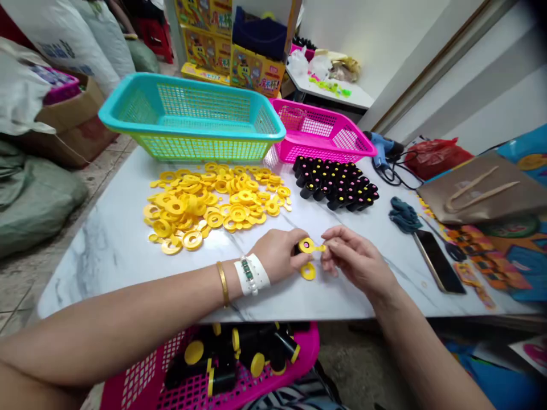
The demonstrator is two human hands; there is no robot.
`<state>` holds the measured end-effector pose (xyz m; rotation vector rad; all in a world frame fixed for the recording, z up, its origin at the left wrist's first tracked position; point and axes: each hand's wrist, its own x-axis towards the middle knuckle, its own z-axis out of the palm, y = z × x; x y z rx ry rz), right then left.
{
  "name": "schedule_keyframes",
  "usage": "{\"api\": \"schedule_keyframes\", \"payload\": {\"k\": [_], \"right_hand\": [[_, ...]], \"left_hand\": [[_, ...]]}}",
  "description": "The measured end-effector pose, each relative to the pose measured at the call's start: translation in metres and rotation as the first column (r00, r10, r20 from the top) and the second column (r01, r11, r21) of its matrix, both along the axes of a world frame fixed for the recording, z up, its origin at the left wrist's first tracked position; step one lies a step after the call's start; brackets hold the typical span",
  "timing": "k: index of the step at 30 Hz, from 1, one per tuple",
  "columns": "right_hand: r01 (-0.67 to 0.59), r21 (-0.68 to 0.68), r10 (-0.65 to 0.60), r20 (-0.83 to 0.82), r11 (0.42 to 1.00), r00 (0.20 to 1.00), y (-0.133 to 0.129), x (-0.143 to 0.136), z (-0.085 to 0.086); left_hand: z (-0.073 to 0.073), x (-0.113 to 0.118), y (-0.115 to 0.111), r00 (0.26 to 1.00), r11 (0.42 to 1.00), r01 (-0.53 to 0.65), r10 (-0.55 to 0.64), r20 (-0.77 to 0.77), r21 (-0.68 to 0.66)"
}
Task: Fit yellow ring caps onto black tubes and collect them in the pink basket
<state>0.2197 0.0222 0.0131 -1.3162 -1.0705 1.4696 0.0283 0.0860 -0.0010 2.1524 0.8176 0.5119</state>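
My left hand (277,254) is wrapped round a small black tube, mostly hidden by the fingers. On the tube's top sits a yellow ring piece (306,245) with a pink dot showing in its hole. The fingertips of my right hand (361,263) pinch the thin tab that sticks out of this ring. Just below, another yellow ring piece (308,271) lies on the table, close to my left fingers. A heap of loose yellow ring pieces (192,239) spreads out behind my left hand. Beyond my right hand stand several black tubes (337,182) with pink or yellow dots on top.
A turquoise basket (192,136) and a pink basket (325,154) line the back of the white table (115,273). To the right lie a phone (440,262), scissors (453,250), a dark cloth (404,215) and a blue corded tool (382,148). Below the edge, another pink basket (310,347) holds yellow-capped black tubes.
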Motion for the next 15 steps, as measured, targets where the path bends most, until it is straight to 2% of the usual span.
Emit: {"api": "schedule_keyframes", "payload": {"k": [2,5,8,11,13,15], "right_hand": [[-0.091,0.001,0.091,0.022,0.996,0.996,0.006,0.004,0.003],[-0.231,-0.093,0.242,0.134,0.969,0.961,0.024,0.001,0.007],[-0.264,-0.135,0.291,0.262,0.955,0.92,0.037,-0.006,0.006],[-0.196,-0.072,0.209,0.348,0.978,0.914,0.031,-0.012,0.0],[-0.106,0.03,0.088,0.366,0.994,0.927,0.017,-0.012,-0.005],[-0.017,0.162,-0.046,0.38,0.987,0.924,-0.001,-0.007,-0.01]], "left_hand": [[0.002,0.001,0.001,1.0,1.0,-0.008,0.008,-0.016,0.001],[0.004,0.002,0.002,0.998,1.0,-0.022,0.022,-0.058,-0.005],[0.004,0.006,0.005,0.995,1.0,-0.026,0.025,-0.092,-0.01],[0.005,0.008,0.005,0.991,1.0,-0.015,0.016,-0.137,0.008],[0.006,0.006,0.004,0.986,1.0,0.005,-0.004,-0.165,0.003],[0.009,0.003,0.005,0.983,1.0,0.026,-0.027,-0.182,-0.012]]}}
